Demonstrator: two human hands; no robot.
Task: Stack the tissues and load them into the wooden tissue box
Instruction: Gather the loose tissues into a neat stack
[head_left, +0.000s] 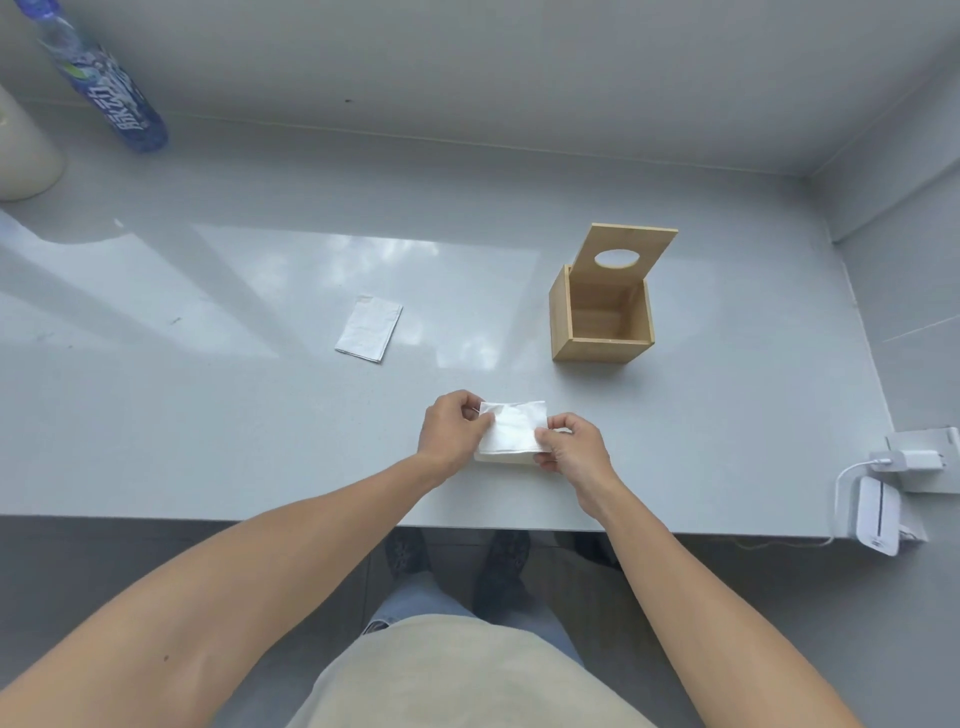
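Note:
A small stack of white folded tissues (511, 430) lies near the table's front edge. My left hand (452, 434) pinches its left side and my right hand (571, 442) pinches its right corner. One more folded tissue (370, 328) lies flat on the table, farther back and to the left. The wooden tissue box (597, 348) stands to the back right of my hands. Its inside shows bare wood, and its lid (631, 254), with an oval hole, is tipped up at the back.
A blue-labelled plastic bottle (104, 83) and a cream cylinder (21, 150) stand at the far left. White chargers with a cable (878, 514) sit at the table's right front corner. Grey walls close the back and right sides.

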